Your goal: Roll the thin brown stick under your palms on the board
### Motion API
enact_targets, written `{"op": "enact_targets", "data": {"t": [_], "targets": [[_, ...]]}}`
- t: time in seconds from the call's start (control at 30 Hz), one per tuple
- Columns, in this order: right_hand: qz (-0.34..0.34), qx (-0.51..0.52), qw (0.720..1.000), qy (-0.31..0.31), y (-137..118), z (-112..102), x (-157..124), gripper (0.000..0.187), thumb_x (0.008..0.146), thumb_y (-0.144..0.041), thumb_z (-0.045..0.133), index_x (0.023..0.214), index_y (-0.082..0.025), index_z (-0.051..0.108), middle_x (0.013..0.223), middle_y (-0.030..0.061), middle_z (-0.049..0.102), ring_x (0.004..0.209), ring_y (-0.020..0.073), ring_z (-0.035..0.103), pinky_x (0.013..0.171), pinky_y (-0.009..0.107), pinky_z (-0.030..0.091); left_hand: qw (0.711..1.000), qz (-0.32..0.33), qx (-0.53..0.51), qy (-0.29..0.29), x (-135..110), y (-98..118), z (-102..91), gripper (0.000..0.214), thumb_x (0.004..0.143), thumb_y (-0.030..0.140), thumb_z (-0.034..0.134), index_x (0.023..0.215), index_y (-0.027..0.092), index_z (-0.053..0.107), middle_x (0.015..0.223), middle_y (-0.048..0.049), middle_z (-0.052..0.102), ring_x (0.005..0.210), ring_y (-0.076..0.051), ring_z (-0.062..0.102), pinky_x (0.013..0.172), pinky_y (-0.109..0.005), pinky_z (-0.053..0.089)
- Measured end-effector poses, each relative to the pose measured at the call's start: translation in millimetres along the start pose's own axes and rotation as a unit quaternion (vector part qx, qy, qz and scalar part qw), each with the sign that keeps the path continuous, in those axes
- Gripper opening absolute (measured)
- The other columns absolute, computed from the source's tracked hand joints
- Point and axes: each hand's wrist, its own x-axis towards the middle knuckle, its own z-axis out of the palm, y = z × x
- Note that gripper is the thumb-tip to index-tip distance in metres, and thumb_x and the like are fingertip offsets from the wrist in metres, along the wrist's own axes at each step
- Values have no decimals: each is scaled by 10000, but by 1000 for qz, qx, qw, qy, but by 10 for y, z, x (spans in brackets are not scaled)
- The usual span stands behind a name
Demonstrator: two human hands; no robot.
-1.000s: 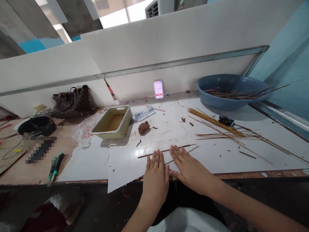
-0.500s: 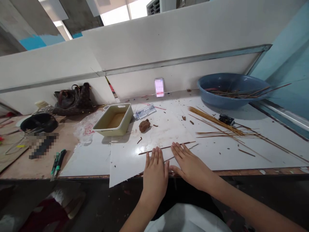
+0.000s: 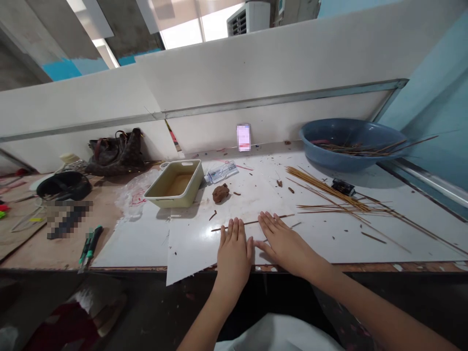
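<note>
My left hand [image 3: 234, 251] lies flat, palm down, its fingertips on a thin brown stick [image 3: 251, 223] that runs crosswise over the white board [image 3: 199, 253]. To its right, my right hand [image 3: 284, 242] also rests flat on the same stick, thumb spread toward the left hand. Both hands are open. The stick's two ends show beyond the fingers; the parts beneath them are hidden. Past the fingertips sits a brown clay-like lump [image 3: 221, 193], with small brown crumbs around it. A bundle of thin tan sticks [image 3: 321, 187] lies to the right.
A blue basin [image 3: 340, 163] holding brown sticks stands at the back right. At left are a pale yellow tub [image 3: 171, 201], a plastic bag [image 3: 131, 195], green-and-black cutters [image 3: 91, 246] and a brown handbag [image 3: 117, 153]. A phone [image 3: 243, 137] leans against the back panel.
The camera view has tilted up slightly. Both hands stay flat on the thin brown stick, and the grey line beside it is now more covered by the right hand.
</note>
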Motion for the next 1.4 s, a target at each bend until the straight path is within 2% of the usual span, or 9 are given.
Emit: {"op": "enact_targets", "data": {"t": [0.13,0.37,0.43,0.53,0.7,0.97,1.23,1.3,1.4], "targets": [[-20,0,1000,5,-19,14,-197,808,1131,-609,307,1661,-4,381,1689,270,390,1605,340,363,1302,550,354,999,28,-16,-3,-205,-80,-3,551,1131,289,361,1650,115,426,1677,-165,494,1593,-283,424,1311,-555,353],[14,-14,1000,-20,138,-9,236,883,1115,-658,259,1665,28,346,1697,292,372,1620,361,316,1330,559,274,1000,-15,-9,-21,239,-84,-41,564,1126,315,382,1583,4,492,1648,-228,507,1588,-324,426,1331,-564,302],[15,-15,1000,-18,136,-1,249,886,1117,-655,239,1668,33,332,1702,291,363,1624,357,307,1332,558,272,1000,-20,-9,-14,247,-64,-36,564,1127,310,371,1578,-5,495,1643,-234,512,1580,-327,439,1329,-567,301],[11,-26,1000,-6,63,57,43,907,1116,-656,240,1637,76,367,1692,316,356,1615,368,328,1326,546,295,1000,-6,-3,8,31,-51,-36,543,1118,281,376,1593,46,495,1651,-206,515,1580,-320,442,1317,-578,324],[12,-29,999,23,-29,154,-264,868,1114,-654,299,1653,21,386,1695,286,371,1604,360,358,1312,544,335,1000,26,1,7,-284,-105,-61,548,1121,277,374,1639,116,445,1674,-166,496,1581,-288,446,1328,-597,297],[44,-42,997,-47,104,-77,313,920,1118,-646,258,1617,121,359,1693,334,319,1619,367,299,1342,521,247,999,-42,0,4,242,-113,-20,576,1116,326,364,1592,34,504,1629,-246,524,1577,-347,443,1323,-620,279],[-3,-39,999,10,63,117,-292,873,1119,-648,256,1652,33,377,1698,296,351,1599,368,365,1298,557,359,1000,-9,6,24,-361,-109,-35,575,1123,309,372,1662,111,409,1684,-175,478,1596,-297,419,1325,-599,310],[-8,-36,999,2,106,97,-238,874,1119,-648,245,1652,33,376,1696,300,357,1597,371,369,1302,565,347,1000,-14,11,18,-316,-130,-53,565,1125,314,367,1648,110,434,1679,-177,484,1592,-299,427,1326,-598,305],[8,-27,999,-22,202,17,40,915,1111,-668,227,1644,62,367,1691,317,359,1607,379,342,1321,565,300,999,-34,19,0,-44,-155,-74,571,1117,311,358,1600,36,487,1649,-230,504,1575,-334,450,1321,-618,299]]}}
